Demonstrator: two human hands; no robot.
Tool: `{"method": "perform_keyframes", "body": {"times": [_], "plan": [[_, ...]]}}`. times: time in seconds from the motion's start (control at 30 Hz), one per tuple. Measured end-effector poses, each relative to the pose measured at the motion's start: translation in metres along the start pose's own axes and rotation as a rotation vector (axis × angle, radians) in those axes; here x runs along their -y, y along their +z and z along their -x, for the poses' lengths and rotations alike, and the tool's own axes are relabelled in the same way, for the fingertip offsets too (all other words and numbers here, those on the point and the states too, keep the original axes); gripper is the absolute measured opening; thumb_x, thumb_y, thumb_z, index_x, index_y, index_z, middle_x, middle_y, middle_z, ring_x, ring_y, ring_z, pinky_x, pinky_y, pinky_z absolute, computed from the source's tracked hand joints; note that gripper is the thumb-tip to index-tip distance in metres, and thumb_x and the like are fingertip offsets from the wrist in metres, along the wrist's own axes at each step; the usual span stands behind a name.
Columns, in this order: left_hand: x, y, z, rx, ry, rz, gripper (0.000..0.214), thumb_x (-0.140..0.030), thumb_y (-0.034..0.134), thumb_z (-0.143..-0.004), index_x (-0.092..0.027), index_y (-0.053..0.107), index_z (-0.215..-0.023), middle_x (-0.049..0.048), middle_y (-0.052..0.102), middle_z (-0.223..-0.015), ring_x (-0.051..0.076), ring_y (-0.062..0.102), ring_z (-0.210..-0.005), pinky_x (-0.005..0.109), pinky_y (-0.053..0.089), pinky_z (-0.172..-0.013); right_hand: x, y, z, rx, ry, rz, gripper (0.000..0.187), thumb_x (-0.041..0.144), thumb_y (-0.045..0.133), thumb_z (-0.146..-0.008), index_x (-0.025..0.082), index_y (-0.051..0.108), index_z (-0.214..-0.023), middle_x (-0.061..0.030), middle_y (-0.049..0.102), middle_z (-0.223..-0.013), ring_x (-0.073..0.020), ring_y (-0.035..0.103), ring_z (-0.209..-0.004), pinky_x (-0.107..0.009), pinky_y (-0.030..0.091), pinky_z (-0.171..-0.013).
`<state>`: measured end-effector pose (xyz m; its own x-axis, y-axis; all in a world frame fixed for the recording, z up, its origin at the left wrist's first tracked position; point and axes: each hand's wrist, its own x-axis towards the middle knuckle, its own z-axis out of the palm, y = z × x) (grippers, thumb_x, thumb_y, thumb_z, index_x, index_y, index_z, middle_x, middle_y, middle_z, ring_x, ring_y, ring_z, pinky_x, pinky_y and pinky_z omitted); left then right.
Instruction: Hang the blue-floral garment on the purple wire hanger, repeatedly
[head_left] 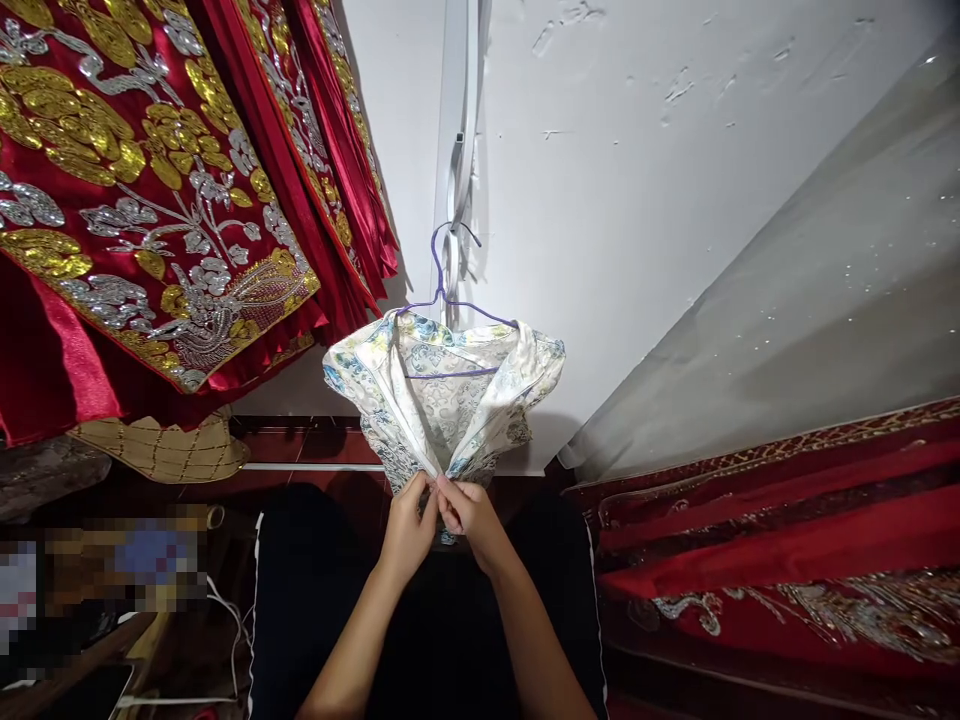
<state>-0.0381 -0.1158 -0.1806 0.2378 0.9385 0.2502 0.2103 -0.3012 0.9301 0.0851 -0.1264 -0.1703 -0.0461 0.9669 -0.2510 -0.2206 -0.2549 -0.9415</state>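
A white garment with a blue and yellow floral print [379, 385] hangs on a purple hanger [440, 270] in front of me. Its neckline is open in a V, showing the patterned inside of the back. My left hand [411, 512] pinches the left front edge at the bottom of the V. Beside it, touching, my right hand [463, 507] is closed on the right front edge at the same spot. Both edges meet between my fingertips; any fastener there is hidden. The garment's lower part drops below my hands, mostly out of sight.
Red satin clothing with gold and silver embroidery [187, 200] hangs at upper left. More red embroidered fabric [787, 550] lies at right, below a sheer grey cloth [840, 280]. A white metal post [454, 90] stands against the white wall [615, 200]. White cables [225, 605] are at lower left.
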Motion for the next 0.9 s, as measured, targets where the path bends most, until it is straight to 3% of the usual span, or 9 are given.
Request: {"method": "perform_keyframes", "body": {"times": [0.17,0.37,0.47,0.57,0.63,0.7,0.8,0.9], "plan": [[-0.003,0.006,0.002,0.014,0.004,-0.024,0.017,-0.027,0.046,-0.098,-0.021,0.058,-0.087,0.0040,0.060,-0.087,0.020,0.056,-0.083,0.030,0.042,-0.079,0.043,-0.005,-0.007,-0.070,-0.039,-0.032,0.041,0.052,0.061,-0.085,0.018,0.055,-0.063,0.0040,0.047,-0.041,-0.0060,0.027,-0.035,-0.023,0.016,-0.039],[-0.001,0.005,-0.003,0.119,0.000,-0.037,0.019,-0.031,0.043,-0.100,-0.021,0.051,-0.086,0.0022,0.053,-0.082,0.019,0.051,-0.078,0.028,0.039,-0.074,0.165,0.004,-0.025,-0.073,-0.302,-0.069,0.029,0.040,0.068,-0.083,0.017,0.058,-0.069,0.0055,0.048,-0.049,-0.0045,0.033,-0.039,-0.018,0.022,-0.037],[0.001,-0.003,-0.011,0.155,0.002,-0.037,0.021,-0.034,0.045,-0.099,-0.021,0.052,-0.085,0.0015,0.052,-0.079,0.019,0.050,-0.075,0.028,0.039,-0.072,0.208,0.018,-0.026,-0.034,-0.391,-0.176,0.026,0.037,0.066,-0.085,0.018,0.055,-0.071,0.0078,0.043,-0.048,-0.0039,0.030,-0.038,-0.017,0.019,-0.035],[-0.006,-0.019,-0.023,0.167,0.005,-0.045,0.020,-0.035,0.049,-0.098,-0.020,0.056,-0.086,0.0021,0.055,-0.080,0.019,0.052,-0.077,0.028,0.040,-0.073,0.216,0.027,-0.021,0.000,-0.425,-0.201,0.027,0.039,0.063,-0.088,0.019,0.055,-0.072,0.0081,0.042,-0.046,-0.0040,0.029,-0.037,-0.017,0.019,-0.035],[-0.024,-0.031,-0.036,0.161,0.035,-0.017,0.018,-0.035,0.052,-0.097,-0.020,0.062,-0.094,0.0042,0.060,-0.088,0.021,0.057,-0.086,0.030,0.043,-0.078,0.210,0.029,-0.016,0.020,-0.419,-0.164,0.029,0.041,0.062,-0.089,0.018,0.056,-0.072,0.0071,0.044,-0.046,-0.0043,0.031,-0.037,-0.017,0.021,-0.036],[-0.052,-0.044,-0.053,0.098,0.113,0.050,0.022,-0.035,0.054,-0.097,-0.022,0.064,-0.112,0.0061,0.064,-0.099,0.022,0.060,-0.095,0.032,0.045,-0.086,0.203,0.029,-0.012,0.016,-0.407,-0.101,0.031,0.042,0.061,-0.089,0.018,0.057,-0.070,0.0060,0.046,-0.046,-0.0048,0.034,-0.038,-0.018,0.023,-0.037],[-0.104,-0.062,-0.085,-0.125,0.345,0.102,0.036,-0.032,0.055,-0.098,-0.024,0.056,-0.133,0.0064,0.065,-0.105,0.021,0.062,-0.098,0.033,0.046,-0.090,0.197,0.030,-0.006,-0.005,-0.409,0.017,0.031,0.039,0.058,-0.090,0.018,0.058,-0.068,0.0050,0.048,-0.045,-0.0055,0.036,-0.038,-0.018,0.025,-0.038],[-0.145,-0.075,-0.112,-0.180,0.541,-0.080,0.032,-0.028,0.057,-0.098,-0.023,0.060,-0.129,0.0063,0.064,-0.108,0.019,0.060,-0.095,0.032,0.046,-0.088,0.196,0.033,-0.004,-0.032,-0.495,0.116,0.031,0.038,0.056,-0.092,0.018,0.059,-0.068,0.0057,0.047,-0.043,-0.0063,0.037,-0.038,-0.019,0.027,-0.040]]}}
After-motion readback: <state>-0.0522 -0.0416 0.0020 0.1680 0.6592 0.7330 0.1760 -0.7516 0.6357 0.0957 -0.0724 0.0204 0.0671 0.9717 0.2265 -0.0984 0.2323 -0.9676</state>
